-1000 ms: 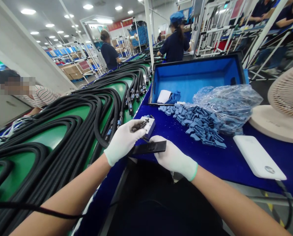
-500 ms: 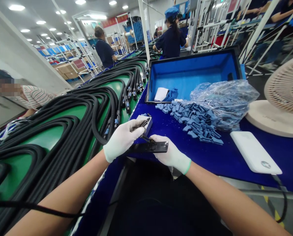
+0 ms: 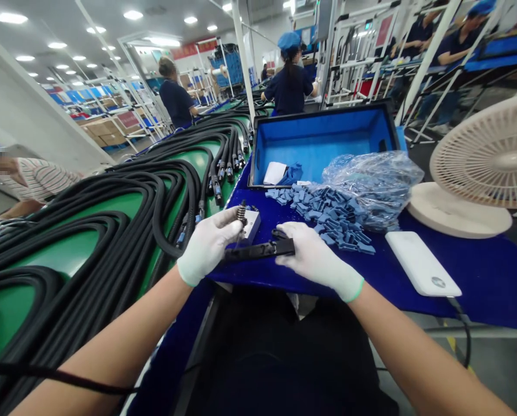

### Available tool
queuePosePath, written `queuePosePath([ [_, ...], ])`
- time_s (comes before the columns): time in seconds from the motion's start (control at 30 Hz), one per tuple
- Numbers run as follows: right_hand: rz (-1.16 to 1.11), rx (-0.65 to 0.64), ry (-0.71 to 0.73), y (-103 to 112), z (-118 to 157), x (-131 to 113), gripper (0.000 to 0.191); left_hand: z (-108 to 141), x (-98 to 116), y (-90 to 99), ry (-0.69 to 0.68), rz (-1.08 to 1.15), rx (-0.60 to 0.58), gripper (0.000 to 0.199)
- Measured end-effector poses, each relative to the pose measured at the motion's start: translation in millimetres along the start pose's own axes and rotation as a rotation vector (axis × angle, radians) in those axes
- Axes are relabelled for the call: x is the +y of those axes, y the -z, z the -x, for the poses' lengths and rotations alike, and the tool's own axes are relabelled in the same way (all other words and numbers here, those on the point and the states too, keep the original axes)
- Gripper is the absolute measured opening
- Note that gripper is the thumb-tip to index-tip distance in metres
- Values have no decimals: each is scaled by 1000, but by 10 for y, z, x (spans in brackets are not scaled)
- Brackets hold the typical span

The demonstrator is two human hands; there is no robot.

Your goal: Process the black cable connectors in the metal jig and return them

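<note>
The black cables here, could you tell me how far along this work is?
The black cables on the green belt look finished, connectors fitted. In hand: the left hand holds a small ribbed part above a black bar that the right hand touches. Remaining: a loose pile of blue pieces.

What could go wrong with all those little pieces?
The small ribbed part pinched in the left hand could slip from the gloved fingers and drop among the black corrugated cables, where it might be hard to find. The right hand is also close to the loose blue pieces, so a bump could scatter them across the blue table.
</note>
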State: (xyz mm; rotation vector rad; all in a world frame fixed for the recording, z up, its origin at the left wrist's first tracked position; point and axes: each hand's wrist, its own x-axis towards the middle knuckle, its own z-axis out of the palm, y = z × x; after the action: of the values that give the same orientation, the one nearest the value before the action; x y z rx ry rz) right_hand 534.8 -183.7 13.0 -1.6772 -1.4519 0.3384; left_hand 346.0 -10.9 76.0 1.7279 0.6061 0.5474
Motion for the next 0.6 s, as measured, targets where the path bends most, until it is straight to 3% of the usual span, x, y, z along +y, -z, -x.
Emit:
queuePosePath([
  [0.07, -294, -53, -68, -23, 31, -111, 68, 62, 76, -24, -62, -157, -78, 51],
  [0.2, -705, -88, -228, -122, 62, -318, 43, 163, 146, -95, -160, -430, -235, 33],
  [0.33, -836, -99, -283, -226, 6, -336, 49, 194, 61, -145, -268, -552, -271, 25],
  [0.5, -891, -178, -308, -300, -24, -294, 55, 171, -141, -128, -521, -597, -304, 19],
  [0.57, -884, -178, -315, -299, -6, -314, 50, 97, -213, -108, -465, -540, -353, 29],
  [0.6, -857, -159, -317, -295, 3, -327, 47, 46, -241, -102, -390, -481, -360, 45],
])
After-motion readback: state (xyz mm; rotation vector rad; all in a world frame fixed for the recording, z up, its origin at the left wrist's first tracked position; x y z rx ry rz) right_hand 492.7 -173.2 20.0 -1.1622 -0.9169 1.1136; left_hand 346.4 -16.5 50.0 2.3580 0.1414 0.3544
